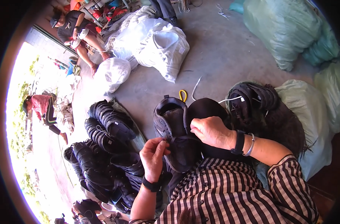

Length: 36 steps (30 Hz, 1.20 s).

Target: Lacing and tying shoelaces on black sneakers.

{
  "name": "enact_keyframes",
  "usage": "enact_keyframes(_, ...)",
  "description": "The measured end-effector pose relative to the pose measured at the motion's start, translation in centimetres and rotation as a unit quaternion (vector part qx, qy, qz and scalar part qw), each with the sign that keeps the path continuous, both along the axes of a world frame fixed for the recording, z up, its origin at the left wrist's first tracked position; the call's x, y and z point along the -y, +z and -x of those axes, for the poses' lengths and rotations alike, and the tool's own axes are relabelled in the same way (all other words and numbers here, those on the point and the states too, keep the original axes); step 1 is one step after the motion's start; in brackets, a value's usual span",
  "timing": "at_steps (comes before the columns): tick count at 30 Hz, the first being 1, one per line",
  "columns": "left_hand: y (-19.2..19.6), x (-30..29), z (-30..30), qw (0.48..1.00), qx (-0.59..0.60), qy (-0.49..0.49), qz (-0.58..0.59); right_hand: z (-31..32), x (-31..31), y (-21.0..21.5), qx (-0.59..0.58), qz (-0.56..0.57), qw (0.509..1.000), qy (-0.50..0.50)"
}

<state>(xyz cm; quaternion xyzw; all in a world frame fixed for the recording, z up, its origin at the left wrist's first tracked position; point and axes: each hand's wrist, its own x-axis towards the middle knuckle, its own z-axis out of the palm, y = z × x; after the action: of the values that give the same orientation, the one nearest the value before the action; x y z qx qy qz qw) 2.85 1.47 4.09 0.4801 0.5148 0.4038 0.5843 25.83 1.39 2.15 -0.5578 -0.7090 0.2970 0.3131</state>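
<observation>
A black sneaker (181, 151) rests on my lap, its opening facing away from me and its toe toward my body. At the shoe's left side my left hand (154, 156) is closed, thumb and forefinger pinched together by the lace area. My right hand (213, 130) is closed too, raised just right of the shoe over my dark-clothed knee (205, 108). Whatever either hand grips is too small or hidden to make out. A yellow loop (183, 95), like a tool's handle, shows just beyond the shoe.
Stacked black shoes (110, 127) lie to my left, more dark shoes (252, 99) to my right. White cord (196, 88) lies on the floor ahead. White sacks (164, 48) and greenish sacks (285, 30) stand farther off. One person (78, 33) sits far left; another (45, 108) bends below.
</observation>
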Motion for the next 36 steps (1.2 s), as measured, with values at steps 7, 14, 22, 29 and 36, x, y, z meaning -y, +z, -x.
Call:
enact_keyframes(7,-0.3,-0.1,0.9,0.994,-0.038,-0.084,0.061,0.1,-0.4,-0.4,-0.014,-0.045,0.998,0.035)
enact_keyframes(14,-0.5,0.1,1.2,0.997,-0.012,-0.049,0.063,0.9,-0.2,0.2,0.005,-0.02,0.999,0.05)
enact_keyframes(22,0.2,-0.9,0.0,0.997,-0.055,-0.022,0.059,-0.4,-1.0,0.0,-0.053,0.034,0.993,0.103)
enact_keyframes(29,0.0,-1.7,-0.2,0.98,-0.191,-0.044,-0.038,-0.4,-1.2,-0.2,-0.052,-0.007,0.991,0.12)
enact_keyframes(36,3.2,-3.6,-1.6,0.811,-0.469,-0.191,-0.292,-0.4,-1.6,1.7,0.103,-0.136,0.977,0.127)
